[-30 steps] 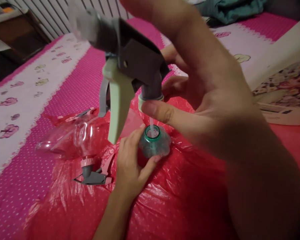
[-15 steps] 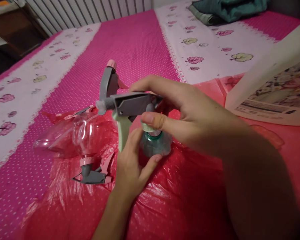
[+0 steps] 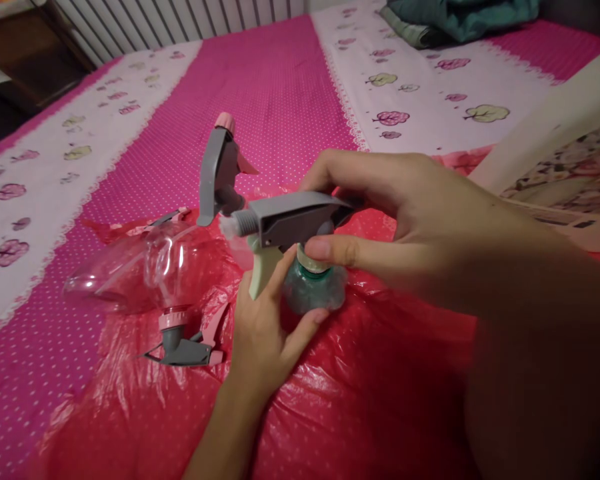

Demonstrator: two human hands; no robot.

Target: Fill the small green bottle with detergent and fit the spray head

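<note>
A small clear green spray bottle (image 3: 316,293) stands on the red plastic sheet. Round its body my left hand (image 3: 265,327) is closed, thumb at the front. My right hand (image 3: 380,220) grips the grey trigger sprayer (image 3: 295,217) at the bottle's top, thumb against the pale green collar (image 3: 313,261). The sprayer's pale green trigger (image 3: 264,270) hangs over my left hand, and its threaded nozzle end points left. Behind it another spray head, grey with a pink cap (image 3: 219,167), stands up; its bottle is mostly hidden.
To the left, a clear bottle with a grey and pink sprayer (image 3: 177,273) is upside down beside another clear bottle (image 3: 105,277) on its side. A large white container (image 3: 545,180) with a floral label stands at right. Folded green cloth (image 3: 460,20) lies at the back.
My right hand and the sprayer have shifted right and slightly down, seating lower over the bottle's neck. The nozzle has swung right. My left hand stays around the bottle.
</note>
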